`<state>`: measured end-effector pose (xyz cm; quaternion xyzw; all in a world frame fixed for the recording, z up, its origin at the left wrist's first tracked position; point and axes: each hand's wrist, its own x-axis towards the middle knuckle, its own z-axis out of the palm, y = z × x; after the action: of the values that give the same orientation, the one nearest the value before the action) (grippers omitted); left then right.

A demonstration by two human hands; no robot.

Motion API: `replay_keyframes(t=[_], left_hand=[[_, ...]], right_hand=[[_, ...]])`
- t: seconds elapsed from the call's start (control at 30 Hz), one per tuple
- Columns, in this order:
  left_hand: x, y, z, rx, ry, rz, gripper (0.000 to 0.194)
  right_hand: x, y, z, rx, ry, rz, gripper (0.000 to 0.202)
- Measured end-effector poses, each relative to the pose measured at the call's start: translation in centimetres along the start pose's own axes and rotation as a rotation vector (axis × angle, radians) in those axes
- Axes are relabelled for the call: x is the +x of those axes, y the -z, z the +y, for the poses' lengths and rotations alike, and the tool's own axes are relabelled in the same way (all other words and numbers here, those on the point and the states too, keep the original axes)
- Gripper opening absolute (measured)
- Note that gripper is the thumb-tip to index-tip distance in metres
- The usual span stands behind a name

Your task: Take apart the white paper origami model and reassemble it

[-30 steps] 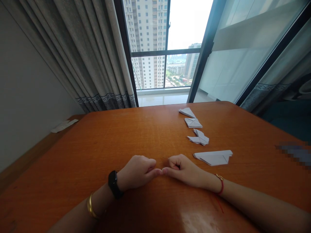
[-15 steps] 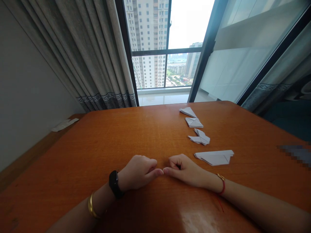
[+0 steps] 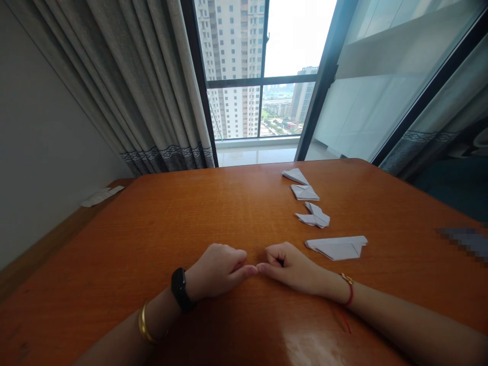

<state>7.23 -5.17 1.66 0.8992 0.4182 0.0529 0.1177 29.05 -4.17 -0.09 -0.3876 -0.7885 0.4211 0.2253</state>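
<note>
My left hand (image 3: pixel 218 270) rests on the wooden table (image 3: pixel 171 213) as a loose fist, nothing in it, its thumb pointing right. Facing it, my right hand (image 3: pixel 292 268) is curled the same way and is also without anything in it. The two thumb tips touch or nearly touch. Beyond my right hand lies a long folded white paper (image 3: pixel 339 248), the closest of the papers. Farther back are a folded paper with pointed wings (image 3: pixel 315 216), a small folded paper packet (image 3: pixel 304 192) and a narrow folded paper wedge (image 3: pixel 295 176). Neither hand touches them.
White paper strips (image 3: pixel 102 196) lie on a ledge past the table's left edge. A pixelated dark patch (image 3: pixel 465 241) covers something at the right edge. A curtain (image 3: pixel 163 91) and a window (image 3: pixel 261 81) stand behind the table.
</note>
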Motion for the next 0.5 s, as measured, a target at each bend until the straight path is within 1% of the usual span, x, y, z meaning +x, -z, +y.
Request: replay_keyframes(t=[0.5], left_hand=[[0.11,0.00,0.01,-0.002,0.007,-0.003,0.046]], right_hand=[[-0.01,0.04,-0.04,0.014,-0.008,0.006,0.045]])
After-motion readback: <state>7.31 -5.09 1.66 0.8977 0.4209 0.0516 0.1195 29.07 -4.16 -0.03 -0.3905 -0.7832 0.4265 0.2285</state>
